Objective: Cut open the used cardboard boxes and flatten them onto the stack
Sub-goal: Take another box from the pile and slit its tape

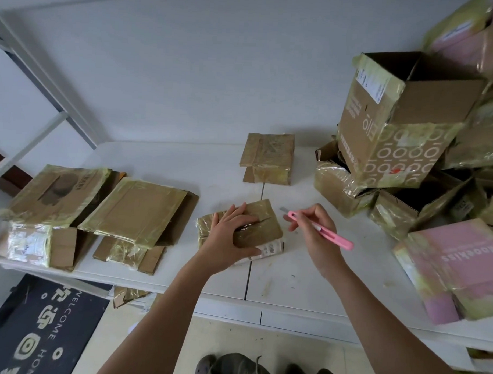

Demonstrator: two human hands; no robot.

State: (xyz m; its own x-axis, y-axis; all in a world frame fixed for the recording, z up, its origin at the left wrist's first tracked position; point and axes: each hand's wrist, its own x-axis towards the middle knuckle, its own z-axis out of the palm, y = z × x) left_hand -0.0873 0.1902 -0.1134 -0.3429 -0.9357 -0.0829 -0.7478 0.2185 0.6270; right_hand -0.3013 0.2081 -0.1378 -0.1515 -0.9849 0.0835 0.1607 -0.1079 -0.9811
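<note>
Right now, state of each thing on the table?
small taped box: still sealed, flat on the table, left hand pressing on top.
pink box cutter: in right hand, blade out, off the box.
flattened boxes: lying flat, far left.
printed box: open, tilted on the unflattened pile.

On the counter (pixel 292 283), the widest bare stretch lies at the near middle and right, between the small taped box (pixel 255 229) under the left hand (pixel 227 236) and the pink box (pixel 455 267) at the right edge. The right hand (pixel 312 228) with its pink cutter (pixel 322 231) hangs over this stretch. To the far right a leaning pile of boxes (pixel 403 142) walls off that side. A flattened box (pixel 268 157) lies at the far middle, with bare lanes on either side of it. The left is covered by the flattened stack (pixel 99 209), apart from the small box by a bare strip.
</note>
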